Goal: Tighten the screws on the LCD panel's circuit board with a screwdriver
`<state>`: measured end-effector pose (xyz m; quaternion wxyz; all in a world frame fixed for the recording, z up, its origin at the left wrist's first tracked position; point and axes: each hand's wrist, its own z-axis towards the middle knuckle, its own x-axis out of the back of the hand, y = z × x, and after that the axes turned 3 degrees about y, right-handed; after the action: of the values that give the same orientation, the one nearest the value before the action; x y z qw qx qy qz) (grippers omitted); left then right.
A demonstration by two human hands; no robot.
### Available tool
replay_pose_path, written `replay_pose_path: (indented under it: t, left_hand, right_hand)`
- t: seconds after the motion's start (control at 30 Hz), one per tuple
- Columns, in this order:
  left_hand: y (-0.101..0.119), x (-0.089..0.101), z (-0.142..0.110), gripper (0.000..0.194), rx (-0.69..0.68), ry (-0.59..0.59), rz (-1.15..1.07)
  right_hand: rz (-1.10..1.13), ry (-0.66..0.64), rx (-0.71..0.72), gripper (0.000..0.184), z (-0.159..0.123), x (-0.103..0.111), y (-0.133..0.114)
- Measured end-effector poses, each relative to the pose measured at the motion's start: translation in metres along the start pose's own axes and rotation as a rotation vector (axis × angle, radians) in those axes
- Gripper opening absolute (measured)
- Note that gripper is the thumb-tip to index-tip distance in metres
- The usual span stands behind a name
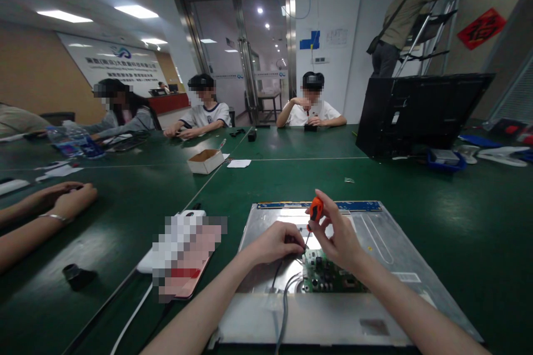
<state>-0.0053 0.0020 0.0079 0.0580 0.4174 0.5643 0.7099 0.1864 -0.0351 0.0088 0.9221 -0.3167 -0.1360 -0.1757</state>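
One screwdriver stands nearly upright, its orange and black handle leaning a little right and its thin shaft pointing down to the upper left corner of a green circuit board. The right hand is clamped on that handle, forefinger bent over its top and thumb against its side, with the forearm slanting in from the lower right. The left hand comes from the lower left, palm down, wrist low and fingers curled in beside the shaft's lower end; I cannot tell whether they pinch anything. Below them, the board sits on a flat metal panel, where a grey cable runs toward the near edge. The panel lies on a green desk, and a small open box stands farther off.
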Motion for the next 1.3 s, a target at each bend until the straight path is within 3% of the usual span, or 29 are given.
replay_pose_path:
  t: [0.13, 0.57, 0.8, 1.1, 1.3]
  left_hand:
    - [-0.0031, 0.0000, 0.0001, 0.009, -0.018, -0.003, 0.003]
    - [0.0002, 0.0005, -0.0009, 0.011, -0.017, -0.009, 0.007]
    - [-0.0002, 0.0000, -0.0002, 0.010, -0.002, -0.005, -0.051]
    - [-0.0059, 0.0002, 0.0002, 0.010, -0.023, -0.006, -0.009]
    - [-0.0037, 0.0007, 0.0001, 0.010, -0.028, -0.008, 0.008]
  right_hand:
    - [-0.020, -0.030, 0.036, 0.073, -0.0007, -0.0005, -0.0006]
    - [-0.043, 0.042, 0.003, 0.065, -0.0010, -0.0051, 0.0050]
    - [-0.046, -0.051, 0.048, 0.075, -0.0013, -0.0017, -0.0003]
    - [-0.100, 0.039, 0.116, 0.071, 0.0005, -0.0053, 0.0038]
    - [-0.093, 0.021, 0.108, 0.071, 0.0006, -0.0041, 0.0022]
